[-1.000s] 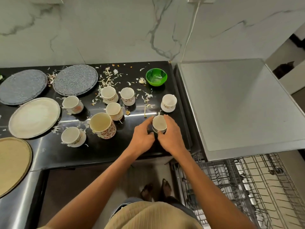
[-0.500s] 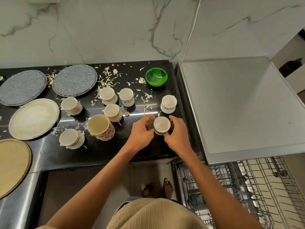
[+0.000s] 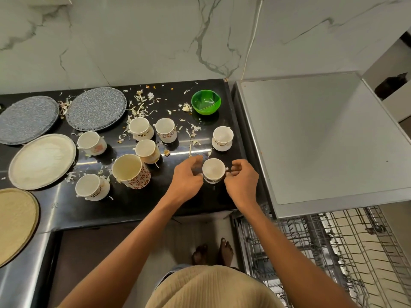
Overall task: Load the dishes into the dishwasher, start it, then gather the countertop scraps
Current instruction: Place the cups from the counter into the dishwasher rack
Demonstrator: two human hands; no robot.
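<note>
Two hands flank one small white cup [image 3: 214,170] standing upright near the front edge of the black desk [image 3: 142,203], centre of the frame. The left hand [image 3: 186,177] curls at its left side; the right hand [image 3: 241,181] seems to pinch the handle, though blur makes each grip hard to judge. Seven more cups [image 3: 223,138] stand left and above among scraps [image 3: 142,105]. The dishwasher rack [image 3: 333,245] shows lower right.

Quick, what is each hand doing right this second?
Left hand: fingers curled, beside the small cup; whether it grips the cup cannot be told.
Right hand: pinches that cup's handle.
</note>
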